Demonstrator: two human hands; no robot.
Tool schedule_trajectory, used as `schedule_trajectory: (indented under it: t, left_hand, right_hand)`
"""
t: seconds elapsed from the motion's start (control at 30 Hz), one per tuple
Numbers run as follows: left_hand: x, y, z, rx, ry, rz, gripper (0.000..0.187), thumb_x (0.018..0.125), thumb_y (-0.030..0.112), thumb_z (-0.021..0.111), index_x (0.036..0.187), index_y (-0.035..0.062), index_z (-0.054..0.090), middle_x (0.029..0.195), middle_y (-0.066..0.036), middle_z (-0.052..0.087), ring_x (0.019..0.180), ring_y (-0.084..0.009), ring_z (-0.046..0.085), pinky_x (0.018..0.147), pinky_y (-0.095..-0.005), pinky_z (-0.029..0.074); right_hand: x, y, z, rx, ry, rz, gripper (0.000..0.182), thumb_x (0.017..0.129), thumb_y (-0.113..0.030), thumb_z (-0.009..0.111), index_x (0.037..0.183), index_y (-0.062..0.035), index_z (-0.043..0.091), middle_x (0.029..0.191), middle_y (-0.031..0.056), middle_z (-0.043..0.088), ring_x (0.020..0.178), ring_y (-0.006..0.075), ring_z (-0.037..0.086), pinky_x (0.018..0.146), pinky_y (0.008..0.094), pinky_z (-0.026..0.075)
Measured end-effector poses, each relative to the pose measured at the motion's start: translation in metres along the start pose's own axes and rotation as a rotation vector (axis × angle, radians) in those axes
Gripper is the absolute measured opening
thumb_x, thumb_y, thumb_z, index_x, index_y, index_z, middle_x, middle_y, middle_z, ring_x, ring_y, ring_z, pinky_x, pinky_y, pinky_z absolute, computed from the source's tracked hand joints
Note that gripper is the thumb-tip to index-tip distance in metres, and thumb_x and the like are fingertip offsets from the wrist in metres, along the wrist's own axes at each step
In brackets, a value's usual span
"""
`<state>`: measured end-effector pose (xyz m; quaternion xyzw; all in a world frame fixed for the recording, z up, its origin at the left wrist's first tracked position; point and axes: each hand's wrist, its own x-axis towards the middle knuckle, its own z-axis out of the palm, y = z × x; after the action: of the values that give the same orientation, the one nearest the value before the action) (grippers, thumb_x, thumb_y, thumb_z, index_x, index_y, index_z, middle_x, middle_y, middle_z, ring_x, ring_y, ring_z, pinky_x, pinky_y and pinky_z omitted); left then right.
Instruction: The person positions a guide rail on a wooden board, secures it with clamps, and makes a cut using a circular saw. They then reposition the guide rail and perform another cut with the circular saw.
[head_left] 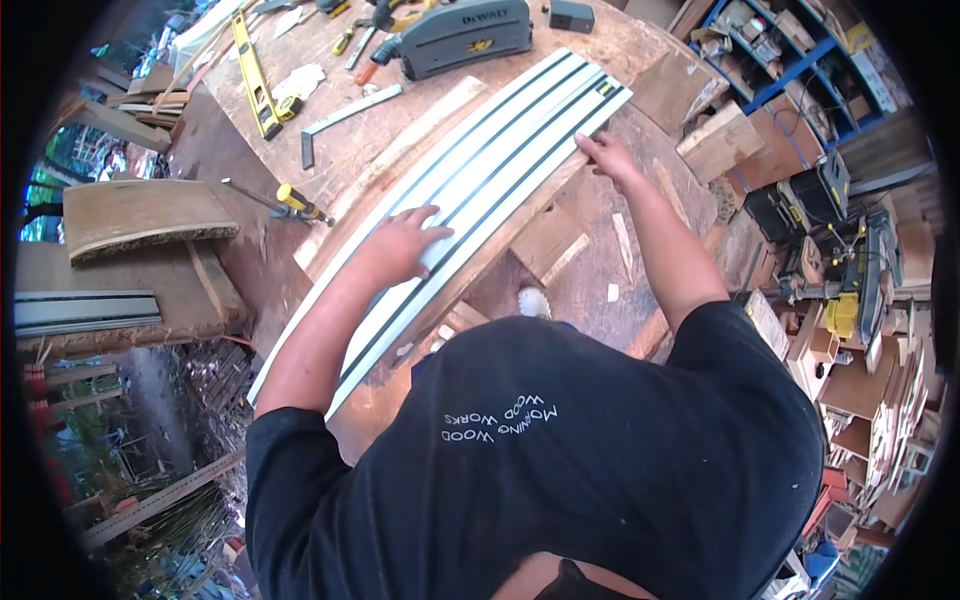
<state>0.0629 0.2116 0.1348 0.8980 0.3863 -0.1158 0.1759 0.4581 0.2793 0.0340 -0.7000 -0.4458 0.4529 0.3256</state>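
Note:
A long silver guide rail (520,135) with dark stripes lies diagonally across a wooden board (425,130), whose pale edge shows along its far side. My left hand (402,248) rests on top of the rail, fingers spread and holding nothing. At the rail's near edge, close to its far right end, my right hand (607,160) pinches the side between thumb and fingers; part of the grip is hidden. Beyond the rail's left part stands a clamp with a yellow handle (298,203).
On the workbench (350,75) are a grey DeWalt saw (468,38), a yellow spirit level (254,75), a metal square (345,122) and a tape measure (289,106). A live-edge slab (150,215) lies left. Blue shelving (800,70) and tool cases (800,200) stand right.

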Motion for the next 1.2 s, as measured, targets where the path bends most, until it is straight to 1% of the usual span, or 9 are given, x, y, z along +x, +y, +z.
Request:
schedule_trajectory:
  t: [0.1, 0.23, 0.3, 0.53, 0.6, 0.73, 0.8, 1.07, 1.2]
  left_hand:
    - [-0.001, -0.004, 0.003, 0.048, -0.001, 0.019, 0.071, 0.066, 0.016, 0.08, 0.13, 0.0235, 0.051, 0.145, -0.01, 0.035, 0.134, -0.0308, 0.033, 0.109, -0.0449, 0.031]
    - [0.0, -0.013, 0.005, 0.109, 0.016, 0.104, 0.064, 0.07, 0.021, 0.077, 0.129, 0.0225, 0.053, 0.141, -0.01, 0.041, 0.132, -0.028, 0.036, 0.106, -0.0468, 0.032]
    - [0.003, -0.018, 0.005, 0.114, 0.015, 0.139, 0.06, 0.073, 0.024, 0.075, 0.129, 0.0222, 0.054, 0.138, -0.011, 0.043, 0.131, -0.0281, 0.037, 0.105, -0.0473, 0.033]
    - [0.004, -0.023, -0.004, 0.178, -0.043, 0.211, 0.051, 0.081, 0.03, 0.066, 0.13, 0.0213, 0.053, 0.132, -0.013, 0.047, 0.127, -0.0311, 0.041, 0.105, -0.0478, 0.032]
    - [0.003, -0.023, -0.004, 0.198, -0.048, 0.233, 0.051, 0.082, 0.03, 0.065, 0.13, 0.0212, 0.053, 0.132, -0.014, 0.046, 0.127, -0.0313, 0.041, 0.105, -0.0477, 0.032]
    - [0.003, -0.022, 0.001, 0.222, -0.032, 0.227, 0.052, 0.082, 0.03, 0.065, 0.132, 0.0213, 0.052, 0.134, -0.014, 0.045, 0.127, -0.0316, 0.041, 0.105, -0.0482, 0.033]
    - [0.001, -0.022, 0.004, 0.241, -0.018, 0.215, 0.053, 0.083, 0.029, 0.064, 0.133, 0.0221, 0.049, 0.135, -0.014, 0.044, 0.126, -0.0322, 0.041, 0.104, -0.049, 0.033]
    - [0.005, -0.012, 0.034, 0.42, 0.173, 0.16, 0.048, 0.085, 0.013, 0.057, 0.131, 0.0214, 0.05, 0.132, -0.014, 0.045, 0.126, -0.0326, 0.041, 0.102, -0.0522, 0.035]
    - [0.001, -0.008, 0.041, 0.362, 0.201, 0.16, 0.032, 0.088, 0.01, 0.045, 0.116, 0.0121, 0.06, 0.124, -0.014, 0.053, 0.118, -0.0303, 0.049, 0.096, -0.0529, 0.038]
  right_hand:
    - [-0.015, 0.02, 0.009, 0.217, 0.183, -0.034, 0.062, 0.083, -0.054, 0.062, 0.119, -0.0032, 0.055, 0.102, 0.0104, 0.063, 0.086, 0.0193, 0.062, 0.069, 0.03, 0.048]
    - [-0.082, 0.064, 0.026, 0.124, 0.366, -0.032, 0.072, 0.085, -0.063, 0.052, 0.129, -0.0067, 0.05, 0.1, 0.0088, 0.061, 0.088, 0.0176, 0.059, 0.071, 0.0315, 0.047]
    - [-0.126, 0.097, 0.029, -0.101, 0.349, 0.198, 0.071, 0.085, -0.064, 0.052, 0.127, -0.0071, 0.052, 0.095, 0.0085, 0.061, 0.085, 0.0159, 0.059, 0.067, 0.0301, 0.047]
    - [-0.321, 0.121, 0.093, -0.365, 0.323, 0.39, 0.067, 0.084, -0.056, 0.059, 0.122, -0.0012, 0.055, 0.112, 0.0193, 0.062, 0.107, 0.0273, 0.057, 0.093, 0.0354, 0.042]
    - [-0.362, 0.146, 0.106, -0.305, 0.358, 0.367, 0.063, 0.082, -0.052, 0.063, 0.112, 0.0032, 0.06, 0.104, 0.0209, 0.064, 0.099, 0.0283, 0.061, 0.087, 0.0369, 0.046]
    - [-0.442, 0.18, 0.135, -0.197, 0.426, 0.393, 0.062, 0.082, -0.051, 0.064, 0.112, 0.0036, 0.06, 0.104, 0.0207, 0.064, 0.098, 0.0279, 0.062, 0.086, 0.0367, 0.047]
    - [-0.468, 0.197, 0.146, -0.188, 0.41, 0.558, 0.059, 0.082, -0.049, 0.065, 0.111, 0.0026, 0.061, 0.102, 0.0188, 0.066, 0.095, 0.0263, 0.063, 0.084, 0.0359, 0.047]
    - [-0.593, 0.208, 0.226, -0.114, 0.484, 0.461, 0.05, 0.084, -0.043, 0.065, 0.106, 0.0026, 0.062, 0.092, 0.0161, 0.065, 0.087, 0.024, 0.061, 0.079, 0.0359, 0.047]
    - [-0.683, 0.316, 0.29, -0.091, 0.499, 0.645, 0.046, 0.085, -0.044, 0.064, 0.1, 0.0001, 0.063, 0.081, 0.0115, 0.064, 0.071, 0.0202, 0.06, 0.063, 0.0326, 0.049]
